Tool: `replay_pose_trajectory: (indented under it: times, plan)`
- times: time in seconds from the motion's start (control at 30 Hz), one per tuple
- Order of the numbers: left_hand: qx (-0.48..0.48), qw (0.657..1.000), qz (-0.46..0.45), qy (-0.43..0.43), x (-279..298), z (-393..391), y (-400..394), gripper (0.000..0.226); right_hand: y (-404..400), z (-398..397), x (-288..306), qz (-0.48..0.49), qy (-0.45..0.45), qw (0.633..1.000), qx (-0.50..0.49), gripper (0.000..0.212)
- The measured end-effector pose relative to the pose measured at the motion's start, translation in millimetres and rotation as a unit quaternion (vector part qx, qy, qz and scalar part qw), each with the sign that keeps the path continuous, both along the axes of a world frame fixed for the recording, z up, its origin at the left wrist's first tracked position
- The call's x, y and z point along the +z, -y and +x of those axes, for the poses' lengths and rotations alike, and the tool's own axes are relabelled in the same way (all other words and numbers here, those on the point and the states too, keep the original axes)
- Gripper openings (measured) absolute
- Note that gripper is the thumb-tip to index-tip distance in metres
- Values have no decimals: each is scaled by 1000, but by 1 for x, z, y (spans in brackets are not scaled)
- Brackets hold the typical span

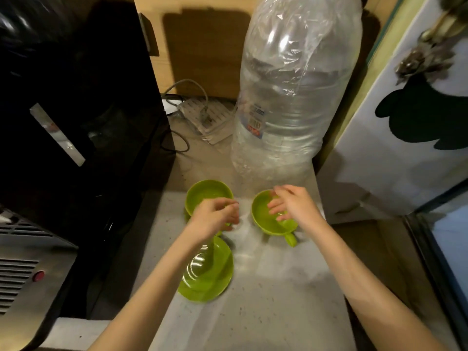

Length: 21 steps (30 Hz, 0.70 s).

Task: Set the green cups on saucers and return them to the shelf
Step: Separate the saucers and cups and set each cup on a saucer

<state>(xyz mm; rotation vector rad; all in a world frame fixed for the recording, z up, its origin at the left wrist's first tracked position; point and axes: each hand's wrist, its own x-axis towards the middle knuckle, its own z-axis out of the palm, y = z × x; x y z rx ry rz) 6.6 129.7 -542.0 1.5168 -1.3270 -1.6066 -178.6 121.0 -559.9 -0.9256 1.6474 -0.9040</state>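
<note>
— Where are the green cups?

— Two on the pale counter (266, 287). The left cup (206, 192) sits at eleven o'clock from the saucer (210, 272); the right cup (268, 219) is at one o'clock, handle toward us.

— And the hands?

— The left hand (215, 217) is curled at the left cup's near rim — whether it grips, I cannot tell. The right hand (293, 206) hovers over the right cup, fingers spread, holding nothing. A big plastic bottle (291, 97) stands behind, at twelve.

both forearms are showing bare right up to the frame edge, the left hand (214, 216) and right hand (295, 206) wearing nothing.
</note>
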Motion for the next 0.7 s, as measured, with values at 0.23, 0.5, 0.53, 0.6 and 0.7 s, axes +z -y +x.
replay_pose_trajectory:
  times: [0.23, 0.5, 0.53, 0.6, 0.7]
  plan:
    - [-35, 996, 77, 32, -31, -41, 2, 51, -19, -59, -20, 51, -47, 995, -75, 31]
    - [-25, 992, 119, -18, -46, -51, 14, 34, -23, -66, -23, 117, 4, 992, -43, 12]
    - [-23, 992, 120, -15, -48, -51, 15, 39, -24, -64, -21, 127, 22, 991, -32, 15]
    - [-22, 992, 123, -17, -49, -50, 15, 42, -25, -62, -19, 126, 38, 991, -20, 21]
    - [-23, 992, 124, -24, -48, -49, 15, 42, -26, -61, -21, 112, 57, 992, -28, 30]
